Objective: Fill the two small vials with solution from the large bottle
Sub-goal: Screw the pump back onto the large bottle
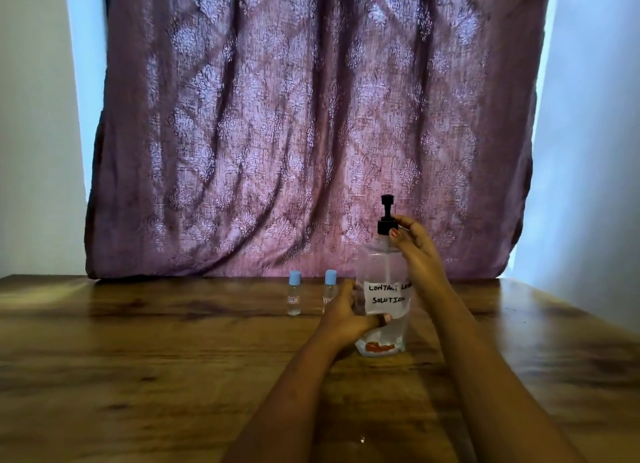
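A large clear bottle (382,268) with a white handwritten label and a black pump top (387,218) stands upright on the wooden table. My left hand (346,315) wraps around its lower body, thumb across the front. My right hand (414,246) grips the black collar of the pump with its fingertips. Two small clear vials with light blue caps stand to the left of the bottle: the left vial (294,296) is apart, the right vial (329,289) is partly hidden behind my left hand.
The wooden table (173,358) stretches wide in front of me. A purple patterned curtain (311,116) hangs behind its far edge, with pale walls on both sides. A small wet spot (362,439) glints near the front.
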{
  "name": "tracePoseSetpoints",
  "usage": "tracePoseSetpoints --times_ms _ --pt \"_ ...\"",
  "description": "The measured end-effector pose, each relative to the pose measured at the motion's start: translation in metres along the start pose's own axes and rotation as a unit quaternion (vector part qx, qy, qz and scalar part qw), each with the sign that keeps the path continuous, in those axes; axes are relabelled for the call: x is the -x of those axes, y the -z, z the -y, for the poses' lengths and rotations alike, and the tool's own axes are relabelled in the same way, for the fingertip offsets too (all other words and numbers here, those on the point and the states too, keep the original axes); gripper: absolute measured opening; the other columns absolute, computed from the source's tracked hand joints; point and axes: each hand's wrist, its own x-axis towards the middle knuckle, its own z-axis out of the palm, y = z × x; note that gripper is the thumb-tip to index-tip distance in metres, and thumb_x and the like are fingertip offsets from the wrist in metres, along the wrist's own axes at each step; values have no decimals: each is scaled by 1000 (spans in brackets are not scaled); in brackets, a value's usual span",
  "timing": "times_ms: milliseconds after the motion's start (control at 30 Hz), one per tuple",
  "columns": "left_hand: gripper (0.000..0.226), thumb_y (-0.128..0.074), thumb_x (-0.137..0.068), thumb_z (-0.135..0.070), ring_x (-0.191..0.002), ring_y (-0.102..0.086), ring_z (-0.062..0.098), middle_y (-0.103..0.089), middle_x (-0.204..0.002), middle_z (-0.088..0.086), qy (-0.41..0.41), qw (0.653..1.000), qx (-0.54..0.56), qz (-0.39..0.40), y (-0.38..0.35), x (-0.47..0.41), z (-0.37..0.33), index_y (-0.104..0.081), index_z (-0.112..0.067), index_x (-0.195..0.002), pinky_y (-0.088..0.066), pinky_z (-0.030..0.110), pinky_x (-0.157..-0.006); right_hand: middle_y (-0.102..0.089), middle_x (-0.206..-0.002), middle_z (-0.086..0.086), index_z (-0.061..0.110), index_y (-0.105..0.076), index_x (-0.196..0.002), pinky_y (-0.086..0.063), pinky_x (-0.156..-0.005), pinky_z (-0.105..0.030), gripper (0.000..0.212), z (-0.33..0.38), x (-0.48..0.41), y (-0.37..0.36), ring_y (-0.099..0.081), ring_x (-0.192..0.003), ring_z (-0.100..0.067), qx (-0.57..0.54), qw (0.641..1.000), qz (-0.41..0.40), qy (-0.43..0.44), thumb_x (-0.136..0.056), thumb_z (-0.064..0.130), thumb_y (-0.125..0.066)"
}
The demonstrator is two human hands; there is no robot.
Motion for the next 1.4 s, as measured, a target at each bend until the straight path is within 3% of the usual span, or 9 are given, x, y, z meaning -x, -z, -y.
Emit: tracePoseSetpoints --times_ms 133,333,500,567,667,833,967,1200,1400 --pt "78 -87 -45 -49 -111 -67 20 -70 -118 0 -6 1000 -6 5 0 4 -2 -53 -31 -113 -58 48 -92 -64 -99 4 22 -52 -103 -52 -78 -25 26 -1 1 -2 -63 -92 -15 24 999 -30 32 -84 9 -63" --pt "78 -90 -45 -48 -110 -68 21 -71 -116 0 -13 1000 2 0 -2 4 0 -54 -33 -113 -58 50 -92 -56 -114 1 23 -39 -133 -51 -82 -29 60 -8 3 -3 -59 -98 -12 128 990 -41 49 -80 30 -67" --pt "77 -90 -46 -47 -110 -68 22 -71 -117 1 -19 1000 -3 1 -1 4 0 -54 -31 -112 -58 50 -91 -65 -97 6 11 -61 -115 -50 -83 -28 29 -6 2 -5 -61 -96 -16 61 996 -59 26 -91 26 -53" --pt "76 -90 -46 -47 -110 -68 22 -71 -117 0 -23 1000 -6 2 -1 5 -1 -54 -33 -111 -58 50 -91 -64 -91 7 10 -61 -107 -50 -73 -17 24 -6 0 -5 -61 -88 -12 63 995 -69 38 -88 24 -59" --pt "74 -89 -47 -46 -109 -68 21 -71 -116 -1 -26 1000 -8 5 -2 6 -3 -54 -35 -111 -58 49 -91 -59 -88 -1 19 -49 -93 -51 -70 -21 28 -7 -1 -6 -59 -80 -14 63 993 -87 49 -77 23 -72" --pt "75 -90 -47 -46 -110 -68 21 -71 -117 -1 -19 1000 -7 3 -1 6 -3 -54 -35 -111 -58 50 -91 -63 -102 3 17 -50 -119 -52 -77 -18 39 -7 -1 -6 -62 -91 -9 56 995 -70 41 -84 26 -64" --pt "76 -90 -46 -45 -110 -68 22 -71 -117 0 -13 1000 -6 2 -2 7 -4 -54 -34 -112 -59 49 -90 -66 -94 8 9 -61 -114 -50 -71 -12 28 -6 -2 -5 -62 -86 -5 40 996 -71 32 -88 19 -59" --pt "63 -89 -67 -22 -110 -67 21 -70 -118 1 -11 1000 -5 3 -2 12 -8 -52 -28 -117 -59 49 -91 -59 -87 4 15 -51 -103 -49 -62 -9 35 -4 0 -8 -59 -71 4 39 993 -100 42 -76 20 -73" --pt "69 -91 -60 -29 -112 -66 22 -69 -119 1 -13 1000 -3 0 -2 12 -8 -52 -30 -117 -59 49 -90 -66 -106 0 12 -56 -123 -48 -75 -19 40 -3 0 -3 -62 -93 -9 53 997 -52 13 -85 23 -63"
